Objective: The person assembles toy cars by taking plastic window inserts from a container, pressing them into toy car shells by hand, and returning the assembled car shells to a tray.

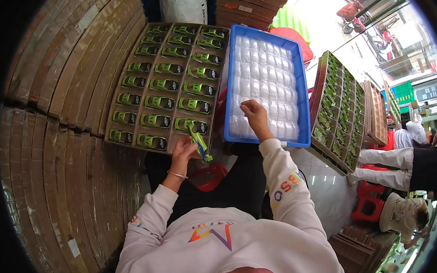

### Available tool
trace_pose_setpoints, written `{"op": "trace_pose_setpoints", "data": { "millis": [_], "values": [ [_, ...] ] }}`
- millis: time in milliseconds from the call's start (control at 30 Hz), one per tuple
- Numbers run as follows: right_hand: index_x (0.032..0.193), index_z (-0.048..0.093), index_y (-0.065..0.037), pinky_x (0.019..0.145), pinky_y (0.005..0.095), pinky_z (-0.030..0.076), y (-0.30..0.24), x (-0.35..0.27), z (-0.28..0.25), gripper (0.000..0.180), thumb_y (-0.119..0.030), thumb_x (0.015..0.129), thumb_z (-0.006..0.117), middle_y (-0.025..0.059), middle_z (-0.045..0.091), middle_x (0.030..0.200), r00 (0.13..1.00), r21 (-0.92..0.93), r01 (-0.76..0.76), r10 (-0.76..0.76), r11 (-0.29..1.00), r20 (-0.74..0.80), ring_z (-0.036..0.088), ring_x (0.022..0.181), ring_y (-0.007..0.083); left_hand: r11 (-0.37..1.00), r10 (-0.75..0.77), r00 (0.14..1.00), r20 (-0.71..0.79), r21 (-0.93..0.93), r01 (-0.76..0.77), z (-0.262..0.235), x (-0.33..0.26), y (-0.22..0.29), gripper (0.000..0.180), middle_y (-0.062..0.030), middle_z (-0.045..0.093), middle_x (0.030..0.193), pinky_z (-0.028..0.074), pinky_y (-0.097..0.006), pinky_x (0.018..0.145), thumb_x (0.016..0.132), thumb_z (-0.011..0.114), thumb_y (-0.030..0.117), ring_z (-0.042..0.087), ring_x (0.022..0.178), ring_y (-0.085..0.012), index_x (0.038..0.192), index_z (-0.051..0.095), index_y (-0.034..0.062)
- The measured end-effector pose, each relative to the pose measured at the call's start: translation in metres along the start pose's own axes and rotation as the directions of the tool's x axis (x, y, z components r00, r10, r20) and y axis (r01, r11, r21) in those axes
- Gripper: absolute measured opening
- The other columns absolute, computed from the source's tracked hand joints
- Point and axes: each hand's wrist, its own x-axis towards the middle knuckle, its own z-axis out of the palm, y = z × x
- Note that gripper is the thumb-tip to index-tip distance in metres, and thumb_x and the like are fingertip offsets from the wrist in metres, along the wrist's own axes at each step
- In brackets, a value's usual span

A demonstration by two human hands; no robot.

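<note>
The left hand (181, 152) pinches a green car (198, 142) that might slip if bumped; the right hand (256, 114) curls, its hold unclear.

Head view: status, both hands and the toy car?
Left hand holding green toy car at near edge of tray. Right hand over clear plastic shells in blue crate, grip unclear. No obstruction visible.

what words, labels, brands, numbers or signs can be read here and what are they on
Wording isn't copied here, only placed:
Right sleeve: large multicoloured letters
Left sleeve: multicoloured letters, partly hidden in folds
Sweatshirt chest: multicoloured emblem and letters
White sack: dark letters
Green toy cars: pale marks, too small to read
Cardboard label: unreadable
</note>
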Motion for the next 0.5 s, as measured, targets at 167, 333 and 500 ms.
{"op": "trace_pose_setpoints", "data": {
  "millis": [167,333,500],
  "values": [
    [0.123,0.058,-0.004,0.071,0.0247,0.049,-0.019,-0.02,-0.021,0.03,-0.013,0.095,0.055,0.0023,0.061,0.094,0.991,0.12,-0.104,0.092,0.987,0.099,0.057,0.077,0.0105,0.979,-0.077,0.994,0.08,-0.182,0.09,0.019,0.006,0.02,0.037,-0.0194,0.057,0.13,0.045,-0.038,0.099,0.093,0.052,0.016,0.059,0.114,-0.0252,0.129,0.048,0.0091],
    [0.13,0.051,-0.004,0.078,0.0257,0.051,-0.07,-0.059,-0.017,0.042,0.001,0.089,0.06,0.0035,0.064,0.099,0.985,0.467,-0.116,0.042,0.877,0.165,0.061,0.088,0.0122,0.897,-0.029,0.968,0.248,-0.42,0.134,0.039,0.016,0.02,0.052,-0.0222,0.05,0.136,0.045,-0.045,0.1,0.092,0.051,0.025,0.054,0.12,-0.034,0.138,0.042,0.0035],
    [0.109,0.066,0.0,0.086,0.0279,0.052,-0.125,-0.108,0.001,0.024,0.005,0.086,0.065,0.0099,0.069,0.108,0.976,0.487,0.019,-0.122,0.873,0.182,0.065,0.097,0.0164,0.839,-0.075,0.961,0.267,-0.504,0.206,0.061,0.019,0.026,0.052,-0.019,0.057,0.125,0.052,-0.044,0.09,0.099,0.042,0.047,0.06,0.109,-0.0318,0.13,0.049,0.0063]
  ]
}}
